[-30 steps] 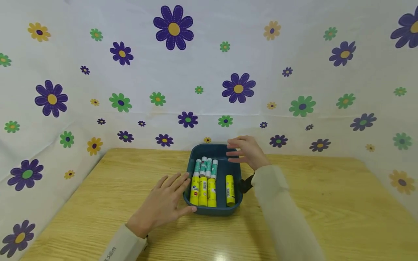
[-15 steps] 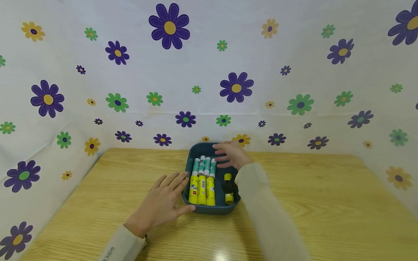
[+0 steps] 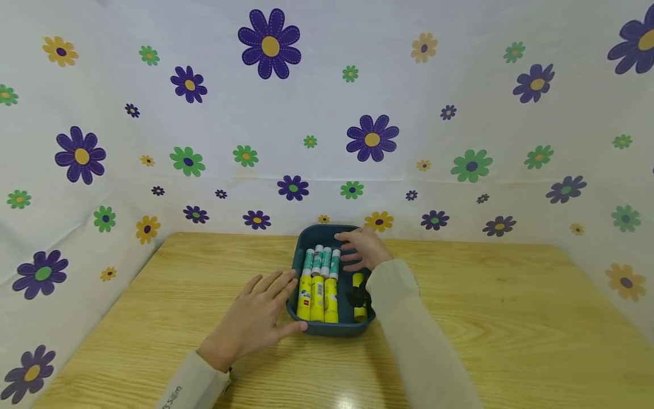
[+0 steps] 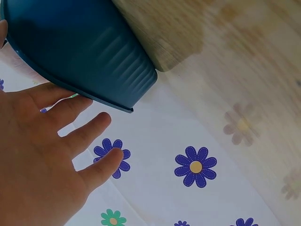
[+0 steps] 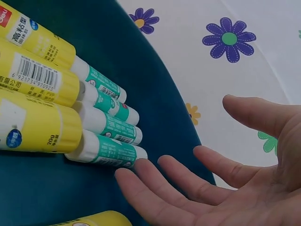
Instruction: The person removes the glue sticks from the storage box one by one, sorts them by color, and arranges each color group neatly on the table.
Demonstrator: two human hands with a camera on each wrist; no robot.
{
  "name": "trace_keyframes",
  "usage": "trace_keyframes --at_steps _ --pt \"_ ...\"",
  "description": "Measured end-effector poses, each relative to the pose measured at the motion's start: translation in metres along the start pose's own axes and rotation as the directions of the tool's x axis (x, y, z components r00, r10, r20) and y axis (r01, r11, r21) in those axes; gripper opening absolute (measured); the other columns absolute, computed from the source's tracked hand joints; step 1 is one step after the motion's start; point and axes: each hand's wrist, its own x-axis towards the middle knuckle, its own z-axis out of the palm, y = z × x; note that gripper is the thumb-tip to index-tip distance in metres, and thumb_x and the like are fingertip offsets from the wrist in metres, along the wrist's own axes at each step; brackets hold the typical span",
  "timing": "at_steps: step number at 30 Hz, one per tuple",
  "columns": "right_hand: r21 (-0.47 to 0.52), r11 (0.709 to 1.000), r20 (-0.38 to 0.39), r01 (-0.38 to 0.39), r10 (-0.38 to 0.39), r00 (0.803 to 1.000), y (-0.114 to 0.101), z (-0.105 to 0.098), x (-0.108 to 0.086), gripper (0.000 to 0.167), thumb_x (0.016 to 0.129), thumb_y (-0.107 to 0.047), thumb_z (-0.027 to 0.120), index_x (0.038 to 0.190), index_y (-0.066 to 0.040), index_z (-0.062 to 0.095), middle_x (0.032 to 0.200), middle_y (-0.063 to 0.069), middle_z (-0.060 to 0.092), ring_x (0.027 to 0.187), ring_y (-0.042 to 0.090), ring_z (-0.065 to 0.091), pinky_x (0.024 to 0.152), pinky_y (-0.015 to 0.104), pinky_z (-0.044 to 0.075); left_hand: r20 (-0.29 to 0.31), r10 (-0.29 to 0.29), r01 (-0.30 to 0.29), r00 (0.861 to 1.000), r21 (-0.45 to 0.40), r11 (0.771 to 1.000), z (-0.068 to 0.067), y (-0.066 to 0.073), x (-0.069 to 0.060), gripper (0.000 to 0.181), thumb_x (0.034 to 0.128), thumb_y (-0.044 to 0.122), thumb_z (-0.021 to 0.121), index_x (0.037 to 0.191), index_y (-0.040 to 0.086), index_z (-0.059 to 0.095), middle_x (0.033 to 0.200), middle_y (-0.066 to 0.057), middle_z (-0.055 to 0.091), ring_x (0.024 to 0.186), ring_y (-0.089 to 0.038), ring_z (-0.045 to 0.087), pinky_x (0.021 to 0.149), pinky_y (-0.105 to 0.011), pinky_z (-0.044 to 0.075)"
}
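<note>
A dark blue plastic bin [image 3: 332,329] stands on the table. Along its left side lie three yellow glue sticks [image 3: 317,299], with several smaller green-and-white glue sticks [image 3: 326,262] behind them. One more yellow glue stick [image 3: 360,314] lies apart on the right, partly covered by a dark wrist-worn device. My left hand [image 3: 255,312] has its fingers spread at the bin's left rim; in the left wrist view, fingertips touch the rim [image 4: 89,95]. Over the bin's back right part, my right hand [image 3: 367,249] holds nothing, its fingertips close to the nearest green-and-white glue stick [image 5: 115,153].
The wooden table [image 3: 490,318] extends to both sides of the bin. Behind it hangs a white cloth [image 3: 311,102] printed with flowers, close to the bin's far edge.
My right hand and forearm have moved left, from the bin's right edge to over its inside. The left hand stays at the left rim. The glue sticks have not moved.
</note>
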Motion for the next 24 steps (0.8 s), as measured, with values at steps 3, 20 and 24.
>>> trace_keyframes --at_steps 3,20,24 --pt "-0.014 1.0 0.0 0.0 0.0 1.0 0.001 0.002 0.0 0.053 0.101 -0.023 0.064 0.143 0.002 0.046 0.142 0.029 0.049 0.12 0.046 0.057 0.093 0.055 0.056 -0.005 0.002 -0.002 1.0 0.004 1.0 0.0 -0.001 0.0 0.085 0.0931 0.067 0.057 0.147 0.002 0.052 0.157 -0.011 0.043 0.143 -0.037 0.04 0.114 -0.062 0.032" --pt "-0.006 0.999 0.004 -0.039 0.039 0.999 0.012 0.008 0.001 0.057 0.1 -0.023 0.066 0.145 0.005 0.044 0.139 0.034 0.047 0.121 0.047 0.055 0.091 0.055 0.057 0.012 0.007 -0.007 1.0 0.007 1.0 0.003 0.001 0.001 0.086 0.0941 0.069 0.054 0.149 0.002 0.05 0.159 -0.01 0.041 0.144 -0.036 0.038 0.114 -0.061 0.033" --pt "-0.014 0.999 0.018 -0.046 0.046 0.999 0.014 0.012 0.003 0.061 0.099 -0.024 0.066 0.147 0.006 0.041 0.14 0.033 0.047 0.123 0.047 0.053 0.09 0.054 0.057 -0.005 0.011 -0.011 1.0 0.013 1.0 0.003 0.0 0.0 0.086 0.0943 0.069 0.053 0.148 0.002 0.052 0.158 -0.01 0.042 0.143 -0.036 0.039 0.114 -0.06 0.034"
